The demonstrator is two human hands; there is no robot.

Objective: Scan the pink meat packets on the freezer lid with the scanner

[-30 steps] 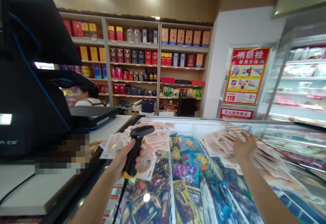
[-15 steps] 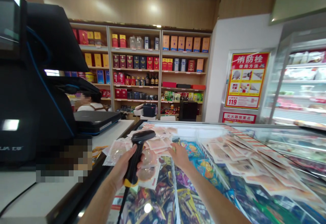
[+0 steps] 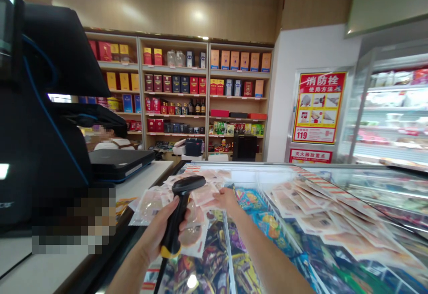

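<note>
My left hand (image 3: 160, 227) is wrapped round the handle of a black barcode scanner (image 3: 177, 216) with a yellow base; its cord hangs down toward me. Beyond and beneath the scanner, flat clear-and-white packets (image 3: 194, 233) lie spread over the glass freezer top. My right hand (image 3: 227, 198) reaches to the right edge of this pile, fingers closed on the edge of one packet (image 3: 204, 193). A second pile of similar packets (image 3: 331, 213) lies overlapping on the glass to the right.
Bagged goods (image 3: 214, 258) show in the chest freezer under the glass. At left stand a black checkout terminal (image 3: 50, 106) and a flat black device (image 3: 120, 162) on a white counter (image 3: 157, 173). A person (image 3: 115, 138) is behind them. Shelves of boxes (image 3: 177, 84) line the back wall.
My right hand has shifted slightly left and its fingers have closed on a packet. The scanner stays in my left hand over the pile. The view has turned a little.
</note>
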